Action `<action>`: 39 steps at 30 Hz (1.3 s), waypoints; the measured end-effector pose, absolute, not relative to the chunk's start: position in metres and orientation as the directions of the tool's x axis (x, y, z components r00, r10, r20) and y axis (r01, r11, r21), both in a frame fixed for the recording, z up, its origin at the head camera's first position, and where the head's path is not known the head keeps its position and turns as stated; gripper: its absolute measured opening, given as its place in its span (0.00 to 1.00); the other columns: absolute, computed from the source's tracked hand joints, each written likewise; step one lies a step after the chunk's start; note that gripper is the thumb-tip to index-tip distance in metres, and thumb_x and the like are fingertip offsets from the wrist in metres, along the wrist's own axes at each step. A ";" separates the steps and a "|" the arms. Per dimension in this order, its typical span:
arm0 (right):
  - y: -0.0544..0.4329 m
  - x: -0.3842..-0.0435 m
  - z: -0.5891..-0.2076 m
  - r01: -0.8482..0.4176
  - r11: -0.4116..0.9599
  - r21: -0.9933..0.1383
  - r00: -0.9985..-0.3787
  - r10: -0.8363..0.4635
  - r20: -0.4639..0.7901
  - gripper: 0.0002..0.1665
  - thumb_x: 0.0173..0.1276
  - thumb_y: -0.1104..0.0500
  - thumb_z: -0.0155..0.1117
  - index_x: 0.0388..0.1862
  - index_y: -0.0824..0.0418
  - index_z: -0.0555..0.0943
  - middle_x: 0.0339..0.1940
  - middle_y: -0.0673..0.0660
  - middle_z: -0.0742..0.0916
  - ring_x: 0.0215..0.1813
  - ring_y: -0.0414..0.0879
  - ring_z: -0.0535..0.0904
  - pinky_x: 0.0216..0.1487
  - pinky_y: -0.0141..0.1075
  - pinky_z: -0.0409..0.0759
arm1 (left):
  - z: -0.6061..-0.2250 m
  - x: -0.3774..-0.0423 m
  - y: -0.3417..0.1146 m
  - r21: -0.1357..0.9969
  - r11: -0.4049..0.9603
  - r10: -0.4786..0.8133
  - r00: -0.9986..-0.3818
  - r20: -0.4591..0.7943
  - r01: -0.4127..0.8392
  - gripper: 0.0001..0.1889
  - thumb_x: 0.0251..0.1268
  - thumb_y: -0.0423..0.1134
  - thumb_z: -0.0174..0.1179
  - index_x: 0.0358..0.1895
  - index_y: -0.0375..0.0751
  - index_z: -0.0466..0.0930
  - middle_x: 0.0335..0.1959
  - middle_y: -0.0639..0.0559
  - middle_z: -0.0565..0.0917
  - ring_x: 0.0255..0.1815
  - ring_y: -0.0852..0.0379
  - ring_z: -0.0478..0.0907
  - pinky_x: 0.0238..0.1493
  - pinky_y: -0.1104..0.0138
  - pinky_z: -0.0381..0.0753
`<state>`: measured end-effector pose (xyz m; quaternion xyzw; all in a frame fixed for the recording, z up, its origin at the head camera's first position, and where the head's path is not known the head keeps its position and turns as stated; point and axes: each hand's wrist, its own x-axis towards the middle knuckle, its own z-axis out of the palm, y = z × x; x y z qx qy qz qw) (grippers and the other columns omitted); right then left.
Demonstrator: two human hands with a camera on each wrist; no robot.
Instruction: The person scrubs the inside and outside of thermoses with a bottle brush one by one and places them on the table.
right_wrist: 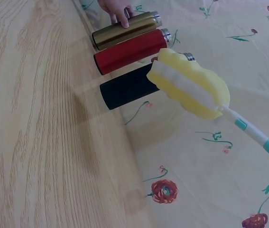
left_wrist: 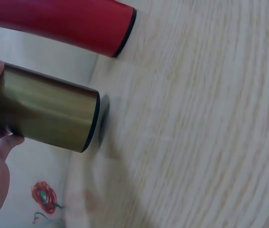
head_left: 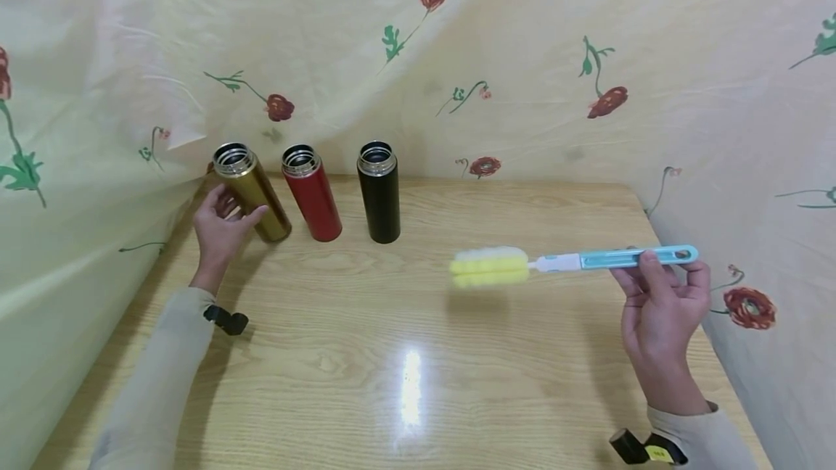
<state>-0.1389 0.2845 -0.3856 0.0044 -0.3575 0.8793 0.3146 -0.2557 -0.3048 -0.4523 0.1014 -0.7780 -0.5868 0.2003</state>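
My left hand (head_left: 220, 234) grips a gold thermos bottle (head_left: 264, 198) at the back left, thumb on one side and fingers on the other. That bottle is uncapped, and a dark shadow lies beside its base in the left wrist view. Close to its right stands a red thermos bottle (head_left: 316, 201), then a black thermos bottle (head_left: 380, 201), both upright with open steel mouths. Over the right side of the table, my right hand (head_left: 666, 310) holds a bottle brush by its blue handle (head_left: 614, 258). Its yellow and white sponge head (head_left: 490, 267) points left, above the tabletop.
The wooden table (head_left: 313, 368) has a bright light reflection near its front. A flower-patterned cloth (head_left: 522, 35) hangs behind the table and along both sides. Small black cameras are strapped to both wrists, over pale sleeves (head_left: 150, 376).
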 end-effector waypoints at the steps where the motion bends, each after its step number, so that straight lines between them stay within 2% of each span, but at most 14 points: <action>1: 0.284 -0.139 -0.386 -0.555 -0.542 -0.630 -0.801 0.553 0.230 0.16 0.67 0.78 0.62 0.51 0.75 0.70 0.36 0.72 0.86 0.38 0.59 0.90 0.40 0.45 0.84 | -0.453 -0.256 -0.305 0.953 0.295 -0.392 -0.901 0.188 0.071 0.42 0.52 0.38 0.80 0.72 0.41 0.71 0.66 0.42 0.78 0.62 0.52 0.78 0.60 0.64 0.82; 13: 0.284 -0.137 -0.388 -0.556 -0.539 -0.633 -0.803 0.545 0.241 0.19 0.68 0.78 0.62 0.54 0.77 0.68 0.36 0.71 0.85 0.39 0.60 0.90 0.41 0.46 0.83 | -0.461 -0.259 -0.311 0.955 0.292 -0.397 -0.900 0.178 0.060 0.42 0.52 0.37 0.79 0.72 0.40 0.70 0.66 0.42 0.78 0.61 0.53 0.78 0.60 0.65 0.82; 22: 0.285 -0.136 -0.388 -0.560 -0.558 -0.612 -0.806 0.540 0.245 0.15 0.68 0.79 0.60 0.51 0.76 0.69 0.34 0.71 0.85 0.37 0.59 0.90 0.39 0.45 0.84 | -0.459 -0.259 -0.315 0.974 0.223 -0.379 -0.917 0.122 0.038 0.42 0.54 0.34 0.77 0.74 0.40 0.67 0.70 0.39 0.74 0.66 0.49 0.76 0.65 0.61 0.79; 28: 0.287 -0.136 -0.389 -0.572 -0.542 -0.616 -0.796 0.547 0.257 0.16 0.68 0.79 0.61 0.51 0.76 0.69 0.34 0.71 0.85 0.37 0.59 0.90 0.38 0.44 0.85 | -0.460 -0.261 -0.317 0.977 0.209 -0.357 -0.927 0.119 0.045 0.42 0.56 0.31 0.76 0.74 0.40 0.66 0.70 0.40 0.73 0.67 0.49 0.75 0.69 0.61 0.75; 32: 0.288 -0.136 -0.387 -0.583 -0.534 -0.613 -0.788 0.555 0.266 0.17 0.67 0.79 0.61 0.52 0.77 0.69 0.34 0.71 0.85 0.37 0.59 0.90 0.38 0.45 0.85 | -0.463 -0.260 -0.318 0.964 0.256 -0.322 -0.934 0.157 0.074 0.43 0.56 0.32 0.76 0.75 0.41 0.64 0.72 0.42 0.71 0.71 0.50 0.71 0.75 0.56 0.67; 36: 0.290 -0.137 -0.384 -0.593 -0.532 -0.604 -0.782 0.561 0.274 0.15 0.67 0.80 0.60 0.51 0.77 0.70 0.34 0.71 0.84 0.38 0.60 0.90 0.38 0.45 0.85 | -0.464 -0.253 -0.316 0.945 0.318 -0.291 -0.940 0.177 0.080 0.49 0.56 0.36 0.76 0.80 0.47 0.57 0.77 0.44 0.65 0.77 0.48 0.62 0.78 0.49 0.61; 39: 0.293 -0.136 -0.382 -0.603 -0.521 -0.604 -0.771 0.575 0.274 0.15 0.66 0.81 0.60 0.50 0.78 0.70 0.33 0.71 0.84 0.37 0.60 0.90 0.36 0.46 0.85 | -0.464 -0.243 -0.311 0.934 0.342 -0.277 -0.939 0.205 0.103 0.53 0.56 0.37 0.76 0.82 0.49 0.51 0.80 0.46 0.59 0.80 0.47 0.55 0.78 0.49 0.58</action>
